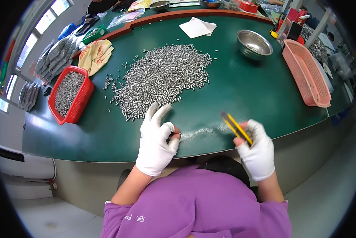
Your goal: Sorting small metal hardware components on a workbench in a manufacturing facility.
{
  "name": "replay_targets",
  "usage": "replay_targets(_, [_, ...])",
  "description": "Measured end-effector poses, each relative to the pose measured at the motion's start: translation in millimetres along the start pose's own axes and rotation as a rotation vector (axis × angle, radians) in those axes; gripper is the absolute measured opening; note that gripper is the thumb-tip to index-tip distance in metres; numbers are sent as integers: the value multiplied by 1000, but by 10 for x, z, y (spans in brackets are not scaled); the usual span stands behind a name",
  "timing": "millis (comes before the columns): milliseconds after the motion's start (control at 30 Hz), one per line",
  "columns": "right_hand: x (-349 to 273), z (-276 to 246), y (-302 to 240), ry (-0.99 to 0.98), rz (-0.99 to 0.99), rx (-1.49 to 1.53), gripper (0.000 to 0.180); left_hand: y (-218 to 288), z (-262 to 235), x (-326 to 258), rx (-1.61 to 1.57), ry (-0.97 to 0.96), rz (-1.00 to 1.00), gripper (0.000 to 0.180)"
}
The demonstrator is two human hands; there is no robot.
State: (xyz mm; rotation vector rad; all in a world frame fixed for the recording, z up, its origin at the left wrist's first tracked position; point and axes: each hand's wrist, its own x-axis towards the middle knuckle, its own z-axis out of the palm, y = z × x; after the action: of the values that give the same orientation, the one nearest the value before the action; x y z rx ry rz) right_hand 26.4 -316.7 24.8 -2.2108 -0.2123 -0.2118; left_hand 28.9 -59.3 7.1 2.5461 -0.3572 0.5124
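Metal pins (pixel 166 71) lie heaped at the upper centre of the head view on a green desk (pixel 233 83), with strays scattered around the edges. Just below, at the centre, the left hand (pixel 156 139) wears a white glove with thumb and forefinger tips bare; these two curl close together while the other fingers extend toward the lower edge of the heap, and I cannot tell whether anything is pinched. Right of centre, the right hand (pixel 257 150), gloved likewise, grips a blurred yellow-and-black knife-like tool (pixel 237 129) that points to the upper left. Pale scrapings (pixel 201 133) streak the desk between the hands. A red basket (pixel 84 97) of small metal pieces stands at left, a metal bowl (pixel 251 37) at upper right.
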Motion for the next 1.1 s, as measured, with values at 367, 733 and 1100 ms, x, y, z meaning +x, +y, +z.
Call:
replay_targets(367, [-326, 258, -176, -385, -282, -448, 60, 33, -77, -77, -53, -84, -20, 20])
replay_targets(733, [-294, 345, -286, -369, -340, -455, 58, 32, -64, -92, -62, -73, -34, 23])
replay_targets(1100, [-220, 334, -280, -413, -349, -405, 57, 20, -62, -91, -66, -77, -28, 30])
